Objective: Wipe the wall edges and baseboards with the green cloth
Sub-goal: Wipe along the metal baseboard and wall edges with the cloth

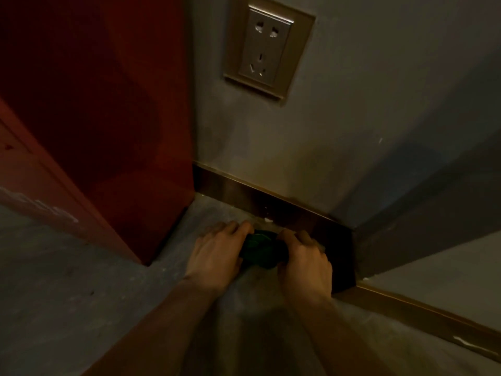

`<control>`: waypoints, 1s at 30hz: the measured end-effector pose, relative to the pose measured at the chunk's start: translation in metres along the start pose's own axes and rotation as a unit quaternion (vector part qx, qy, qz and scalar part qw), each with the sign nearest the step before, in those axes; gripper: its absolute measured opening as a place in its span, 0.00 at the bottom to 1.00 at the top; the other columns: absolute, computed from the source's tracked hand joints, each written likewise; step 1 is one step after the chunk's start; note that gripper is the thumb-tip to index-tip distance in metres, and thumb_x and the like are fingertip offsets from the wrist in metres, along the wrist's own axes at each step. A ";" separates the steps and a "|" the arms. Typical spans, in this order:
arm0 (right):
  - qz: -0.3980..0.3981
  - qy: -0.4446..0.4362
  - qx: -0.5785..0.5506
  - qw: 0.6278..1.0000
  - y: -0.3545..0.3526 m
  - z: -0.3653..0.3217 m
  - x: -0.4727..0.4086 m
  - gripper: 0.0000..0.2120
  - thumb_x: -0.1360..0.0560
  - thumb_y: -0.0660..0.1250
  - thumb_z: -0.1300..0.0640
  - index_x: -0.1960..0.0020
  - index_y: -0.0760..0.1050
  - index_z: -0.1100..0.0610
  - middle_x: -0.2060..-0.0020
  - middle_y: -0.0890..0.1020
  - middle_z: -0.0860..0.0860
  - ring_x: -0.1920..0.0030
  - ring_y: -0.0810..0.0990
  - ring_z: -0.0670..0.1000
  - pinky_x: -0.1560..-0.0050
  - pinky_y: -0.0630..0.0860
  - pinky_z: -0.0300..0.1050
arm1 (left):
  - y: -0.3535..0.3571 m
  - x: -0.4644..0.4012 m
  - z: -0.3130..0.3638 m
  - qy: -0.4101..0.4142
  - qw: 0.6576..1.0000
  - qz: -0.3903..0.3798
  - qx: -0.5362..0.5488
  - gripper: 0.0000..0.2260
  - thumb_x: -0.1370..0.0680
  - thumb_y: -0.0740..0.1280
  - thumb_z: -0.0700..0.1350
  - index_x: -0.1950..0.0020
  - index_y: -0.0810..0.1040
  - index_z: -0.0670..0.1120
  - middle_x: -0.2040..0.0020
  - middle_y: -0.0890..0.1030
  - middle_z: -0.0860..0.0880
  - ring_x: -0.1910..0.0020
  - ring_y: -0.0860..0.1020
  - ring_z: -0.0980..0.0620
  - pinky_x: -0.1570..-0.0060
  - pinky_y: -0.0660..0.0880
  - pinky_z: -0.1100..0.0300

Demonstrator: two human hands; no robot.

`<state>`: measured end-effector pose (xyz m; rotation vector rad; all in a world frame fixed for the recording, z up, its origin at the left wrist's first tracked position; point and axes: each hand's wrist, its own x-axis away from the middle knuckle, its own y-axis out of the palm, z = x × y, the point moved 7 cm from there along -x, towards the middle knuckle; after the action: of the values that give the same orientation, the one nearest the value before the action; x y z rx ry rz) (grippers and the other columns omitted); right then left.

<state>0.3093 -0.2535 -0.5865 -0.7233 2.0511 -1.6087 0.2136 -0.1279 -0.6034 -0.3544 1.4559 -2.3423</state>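
A bunched green cloth point(259, 249) lies on the grey floor just in front of the dark glossy baseboard point(235, 192). My left hand point(217, 253) grips its left end and my right hand point(305, 256) grips its right end, fingers curled over it. Both hands sit close to the inner corner where the baseboard turns toward me along the right wall point(423, 318). Most of the cloth is hidden between my hands. The grey wall point(339, 147) rises above the baseboard.
A dark red door or panel point(103, 118) stands at the left, its edge meeting the wall. A metal-framed wall socket point(267, 48) sits above the baseboard. A small white speck point(268, 220) lies at the foot of the baseboard. Grey floor point(67, 294) stretches left and toward me.
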 end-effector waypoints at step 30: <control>-0.053 -0.089 -0.027 0.994 0.026 -0.018 -0.015 0.35 0.32 0.74 0.51 0.30 0.62 0.48 0.37 0.66 0.50 0.38 0.68 0.55 0.43 0.73 0.53 | 0.040 0.000 -0.027 -0.012 0.999 0.045 -0.002 0.55 0.36 0.58 0.82 0.19 0.47 0.52 0.19 0.54 0.48 0.20 0.48 0.47 0.22 0.43 0.45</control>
<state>0.3066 -0.2253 -0.6069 -0.9724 1.9636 -1.4899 0.2097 -0.1219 -0.6508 -0.3103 1.4350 -2.2560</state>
